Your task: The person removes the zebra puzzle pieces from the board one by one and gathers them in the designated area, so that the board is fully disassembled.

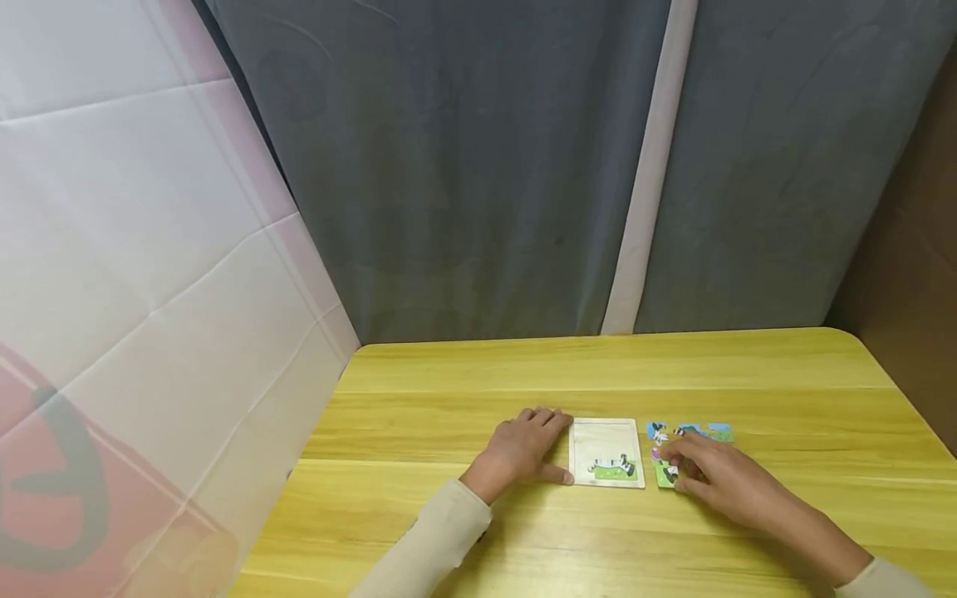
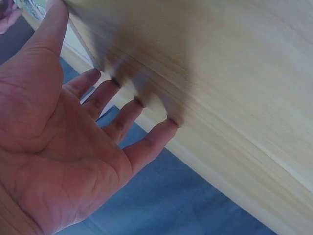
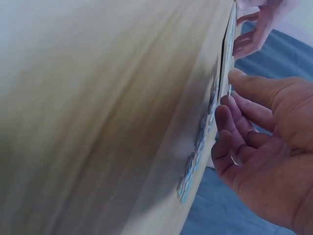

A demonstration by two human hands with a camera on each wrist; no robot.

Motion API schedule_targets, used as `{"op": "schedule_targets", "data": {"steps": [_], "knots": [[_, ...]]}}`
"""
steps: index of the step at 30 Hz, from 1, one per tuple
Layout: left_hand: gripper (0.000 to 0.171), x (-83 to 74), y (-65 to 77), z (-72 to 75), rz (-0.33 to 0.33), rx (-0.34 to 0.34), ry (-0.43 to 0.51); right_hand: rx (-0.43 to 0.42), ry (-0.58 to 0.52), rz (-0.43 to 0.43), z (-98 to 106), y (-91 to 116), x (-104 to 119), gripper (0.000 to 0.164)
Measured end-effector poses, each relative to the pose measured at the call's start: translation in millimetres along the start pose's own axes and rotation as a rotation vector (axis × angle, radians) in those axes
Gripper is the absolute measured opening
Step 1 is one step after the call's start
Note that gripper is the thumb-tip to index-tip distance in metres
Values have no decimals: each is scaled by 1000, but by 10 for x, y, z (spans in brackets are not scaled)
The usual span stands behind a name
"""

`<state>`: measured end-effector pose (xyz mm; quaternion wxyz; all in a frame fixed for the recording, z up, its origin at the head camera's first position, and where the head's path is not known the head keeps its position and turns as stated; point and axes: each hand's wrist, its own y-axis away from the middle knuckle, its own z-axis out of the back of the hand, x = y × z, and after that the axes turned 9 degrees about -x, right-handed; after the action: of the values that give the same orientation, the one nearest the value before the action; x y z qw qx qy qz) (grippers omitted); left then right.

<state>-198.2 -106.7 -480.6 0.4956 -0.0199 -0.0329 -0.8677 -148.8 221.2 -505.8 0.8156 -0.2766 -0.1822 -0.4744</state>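
A shallow wooden puzzle tray lies on the table, with a black-and-white animal on a green puzzle piece at its lower right. My left hand rests along the tray's left edge, thumb at the lower corner and fingers extended at the upper one. To the tray's right, my right hand pinches a thin puzzle piece between thumb and fingers. Under and beside those fingers is a green piece with a black-and-white figure. Loose blue-topped pieces lie just beyond, partly hidden by the hand.
The yellow wood-grain table has rounded far corners. A grey curtain with a pale strip stands behind it. On the left hangs a white printed cloth, and a brown panel borders the right side.
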Motion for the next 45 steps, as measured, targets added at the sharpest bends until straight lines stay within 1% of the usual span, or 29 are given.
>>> {"op": "schedule_targets", "data": {"steps": [7, 10, 14, 19, 24, 28, 31, 35, 40, 45], "knots": [[95, 7, 6, -8, -8, -5, -1, 30, 19, 17, -10, 47, -15, 39], [95, 6, 8, -3, -14, -5, -5, 22, 45, 28, -17, 54, 0, 43], [95, 5, 9, -1, -16, -1, -8, -12, 122, 36, -45, 37, 33, 46], [95, 8, 14, 6, -14, -5, -13, -18, 139, 22, -95, -59, 106, 38], [94, 6, 17, 8, -17, -14, -21, -34, 150, 38, -160, -180, 217, 39], [94, 4, 15, 2, -18, -17, -25, -17, 147, 19, -231, -285, 329, 39], [94, 3, 16, -1, -17, -21, -25, -6, 158, 24, -296, -343, 400, 37], [93, 0, 15, 1, -17, -26, -32, 0, 169, 43, -383, -394, 481, 36], [94, -3, 12, 14, -15, -20, -39, 26, 183, 18, -473, -430, 555, 35], [93, 1, 15, 24, -15, -10, -38, 3, 223, 19, -515, -440, 597, 34]]}}
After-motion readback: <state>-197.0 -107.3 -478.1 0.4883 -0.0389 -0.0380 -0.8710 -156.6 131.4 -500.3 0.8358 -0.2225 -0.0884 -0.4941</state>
